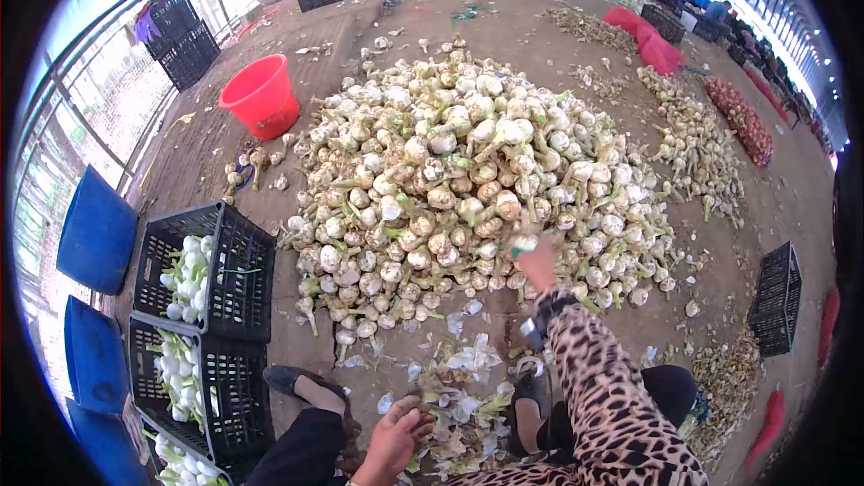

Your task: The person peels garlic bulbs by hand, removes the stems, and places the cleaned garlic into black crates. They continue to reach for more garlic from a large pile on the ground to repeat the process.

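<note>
- Big garlic pile [468, 171] remains; crates [243, 279] part-filled.
- Right hand [537, 264] blurred at the pile, grip unclear.
- Left hand [396, 439] rests loosely open on peelings [461, 387].

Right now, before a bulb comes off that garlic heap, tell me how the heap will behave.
The garlic heap is loose, rounded bulbs stacked steeply, so neighbours would probably roll downslope. Stubby stems may snag and slow them.
</note>
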Demonstrator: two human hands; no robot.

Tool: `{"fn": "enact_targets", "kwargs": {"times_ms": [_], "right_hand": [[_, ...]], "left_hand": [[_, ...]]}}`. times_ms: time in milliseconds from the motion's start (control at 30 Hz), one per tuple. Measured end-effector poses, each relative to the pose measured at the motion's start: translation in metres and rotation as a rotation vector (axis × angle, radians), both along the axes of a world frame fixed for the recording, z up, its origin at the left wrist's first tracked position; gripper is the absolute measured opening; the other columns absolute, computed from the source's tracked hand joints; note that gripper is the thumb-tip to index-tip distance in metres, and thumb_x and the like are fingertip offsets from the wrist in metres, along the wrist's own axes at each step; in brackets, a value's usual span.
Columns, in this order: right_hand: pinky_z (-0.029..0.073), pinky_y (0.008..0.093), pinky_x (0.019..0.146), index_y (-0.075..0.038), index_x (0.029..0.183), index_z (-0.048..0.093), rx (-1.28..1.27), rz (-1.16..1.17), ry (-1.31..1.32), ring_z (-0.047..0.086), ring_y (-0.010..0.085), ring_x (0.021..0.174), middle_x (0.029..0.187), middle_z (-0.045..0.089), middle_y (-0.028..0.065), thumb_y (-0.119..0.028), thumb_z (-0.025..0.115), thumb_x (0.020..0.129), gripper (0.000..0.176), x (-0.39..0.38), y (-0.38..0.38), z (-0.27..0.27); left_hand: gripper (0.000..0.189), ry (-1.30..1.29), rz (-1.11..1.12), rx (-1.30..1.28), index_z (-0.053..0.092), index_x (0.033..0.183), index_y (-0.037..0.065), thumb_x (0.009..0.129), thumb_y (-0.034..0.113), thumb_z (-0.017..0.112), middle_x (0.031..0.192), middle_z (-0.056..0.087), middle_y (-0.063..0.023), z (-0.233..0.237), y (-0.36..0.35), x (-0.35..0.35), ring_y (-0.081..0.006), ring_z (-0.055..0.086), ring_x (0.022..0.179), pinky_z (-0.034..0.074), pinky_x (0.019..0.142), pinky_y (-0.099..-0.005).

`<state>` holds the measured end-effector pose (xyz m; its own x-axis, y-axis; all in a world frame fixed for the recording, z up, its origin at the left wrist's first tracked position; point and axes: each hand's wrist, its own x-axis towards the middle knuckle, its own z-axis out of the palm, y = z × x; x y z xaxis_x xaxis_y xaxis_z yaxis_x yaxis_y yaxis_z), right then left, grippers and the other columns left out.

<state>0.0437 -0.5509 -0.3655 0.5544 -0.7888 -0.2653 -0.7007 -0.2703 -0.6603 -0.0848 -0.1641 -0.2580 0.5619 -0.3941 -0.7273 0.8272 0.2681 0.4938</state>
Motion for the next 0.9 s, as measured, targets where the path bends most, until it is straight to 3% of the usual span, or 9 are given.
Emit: {"fn": "enact_targets", "kwargs": {"times_ms": [167, 267, 333, 433, 500, 600, 700, 833, 900], "right_hand": [[0.043, 0.0333, 0.088, 0.001, 0.125, 0.044, 0.769, 0.325, -0.247, 0.055, 0.0254, 0.102, 0.115, 0.056, 0.0168, -0.016, 0.065, 0.082, 0.051, -0.076, 0.127, 0.071], [0.043, 0.033, 0.089, 0.001, 0.133, 0.038, 0.989, 0.753, -0.19, 0.053, 0.0224, 0.105, 0.115, 0.055, 0.0169, -0.033, 0.073, 0.077, 0.074, -0.129, 0.178, 0.103], [0.042, 0.0332, 0.092, 0.002, 0.133, 0.037, 0.855, 0.908, -0.254, 0.052, 0.0225, 0.11, 0.119, 0.054, 0.0164, -0.038, 0.075, 0.074, 0.081, -0.162, 0.195, 0.099], [0.042, 0.0334, 0.093, 0.002, 0.13, 0.041, 0.619, 0.997, -0.332, 0.051, 0.0218, 0.112, 0.123, 0.053, 0.0154, -0.032, 0.075, 0.076, 0.072, -0.192, 0.185, 0.076], [0.041, 0.0324, 0.094, 0.002, 0.128, 0.042, 0.982, 0.851, -0.401, 0.05, 0.0185, 0.112, 0.123, 0.052, 0.015, -0.02, 0.07, 0.081, 0.06, -0.208, 0.184, 0.139], [0.043, 0.0313, 0.091, 0.003, 0.128, 0.044, 0.742, 0.825, -0.527, 0.051, 0.0172, 0.111, 0.124, 0.049, 0.0118, -0.021, 0.071, 0.08, 0.06, -0.228, 0.192, 0.149], [0.045, 0.0322, 0.086, 0.002, 0.127, 0.046, 0.823, 0.663, -0.552, 0.052, 0.0203, 0.107, 0.12, 0.049, 0.0121, -0.021, 0.072, 0.078, 0.06, -0.241, 0.205, 0.169], [0.047, 0.031, 0.071, -0.003, 0.127, 0.045, 0.101, 0.96, -0.647, 0.053, 0.0236, 0.093, 0.109, 0.05, 0.0126, -0.022, 0.075, 0.073, 0.065, -0.246, 0.209, 0.178], [0.047, 0.0302, 0.07, -0.002, 0.127, 0.045, 0.264, 0.933, -0.59, 0.053, 0.0224, 0.093, 0.107, 0.05, 0.0118, -0.023, 0.075, 0.073, 0.065, -0.248, 0.212, 0.187]], "left_hand": [[0.046, -0.042, 0.075, -0.05, 0.034, 0.133, 0.004, 0.093, 0.02, 0.05, 0.122, 0.051, -0.0147, -0.001, -0.013, -0.001, -0.0279, 0.052, 0.108, 0.044, 0.092, -0.0417], [0.049, -0.016, 0.068, -0.224, 0.03, 0.138, 0.007, 0.094, 0.023, 0.045, 0.13, 0.045, -0.0152, 0.02, -0.02, -0.001, -0.0289, 0.047, 0.117, 0.039, 0.098, -0.0441], [0.05, -0.114, -0.003, -0.401, 0.032, 0.136, 0.007, 0.094, 0.031, 0.045, 0.131, 0.045, -0.018, 0.028, -0.018, -0.011, -0.0317, 0.046, 0.118, 0.037, 0.1, -0.046], [0.051, -0.217, -0.048, -0.441, 0.032, 0.136, 0.003, 0.09, 0.016, 0.051, 0.13, 0.046, -0.0149, 0.038, -0.013, -0.031, -0.0287, 0.048, 0.118, 0.039, 0.1, -0.0431], [0.054, -0.235, -0.033, -0.367, 0.029, 0.138, 0.003, 0.088, 0.006, 0.05, 0.132, 0.044, -0.0136, 0.048, -0.009, -0.047, -0.0268, 0.047, 0.119, 0.04, 0.099, -0.0411], [0.064, -0.32, 0.025, -0.329, 0.024, 0.141, 0.003, 0.083, -0.005, 0.049, 0.133, 0.042, -0.0128, 0.067, -0.011, -0.059, -0.025, 0.046, 0.12, 0.042, 0.098, -0.0389], [0.069, -0.407, 0.015, -0.31, 0.023, 0.141, 0.004, 0.078, -0.008, 0.05, 0.134, 0.041, -0.0133, 0.069, -0.009, -0.074, -0.0258, 0.048, 0.118, 0.042, 0.098, -0.0377], [0.072, -0.242, 0.024, -0.578, 0.024, 0.141, 0.007, 0.078, -0.006, 0.055, 0.134, 0.039, -0.0119, 0.085, 0.004, -0.084, -0.0256, 0.045, 0.12, 0.04, 0.099, -0.0376], [0.074, -0.357, 0.081, -0.436, 0.022, 0.141, 0.007, 0.078, -0.006, 0.057, 0.134, 0.038, -0.0121, 0.078, 0.004, -0.088, -0.0254, 0.043, 0.122, 0.039, 0.1, -0.0381]]}}
